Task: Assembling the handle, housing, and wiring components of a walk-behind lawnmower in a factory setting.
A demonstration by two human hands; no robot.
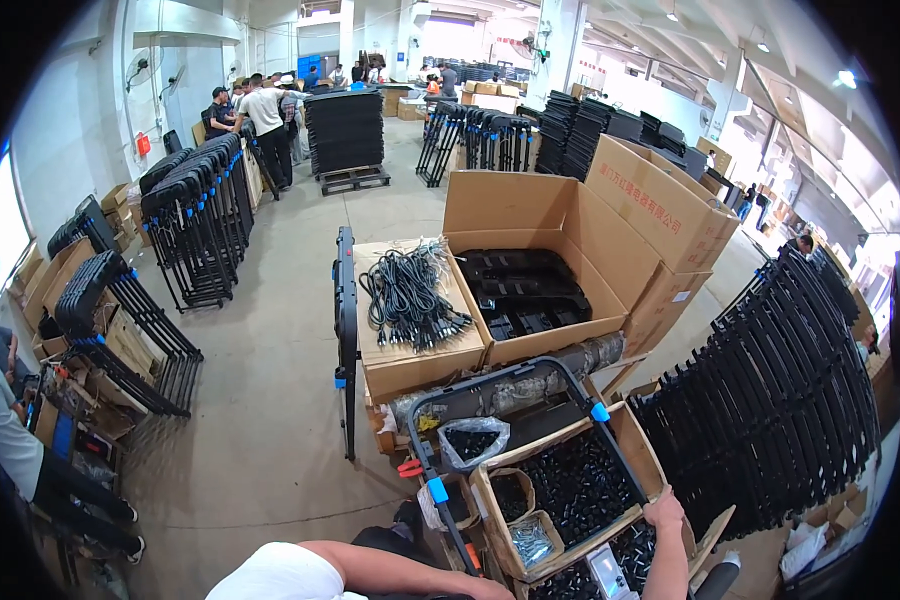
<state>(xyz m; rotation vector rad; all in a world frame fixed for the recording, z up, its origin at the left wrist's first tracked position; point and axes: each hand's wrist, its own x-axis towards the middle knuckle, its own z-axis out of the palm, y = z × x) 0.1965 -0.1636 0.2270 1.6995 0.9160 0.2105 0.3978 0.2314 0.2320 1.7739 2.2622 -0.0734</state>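
Note:
A U-shaped black tube frame (pixel 497 371) with blue clips lies tilted across the wooden parts box in front of me. My right hand (pixel 665 508) is closed around the end of its right leg, beside the box's edge. At the lower edge of the picture, my left hand (pixel 487 589) is close to the end of the left leg; its fingers do not show. Small black plastic parts (pixel 580 478) fill the wooden box (pixel 632 440). Inside it, a small carton holds silver screws (pixel 532 541). A clear bag of black pieces (pixel 473 442) sits beyond the left leg.
Bundled black cables (pixel 415 295) lie on a carton left of an open cardboard box (pixel 515 205) holding black panels (pixel 525 290). Stacked black frames (pixel 770 390) rise at the right; more frames (pixel 200 210) stand at the left. A person (pixel 40 470) stands at the left edge.

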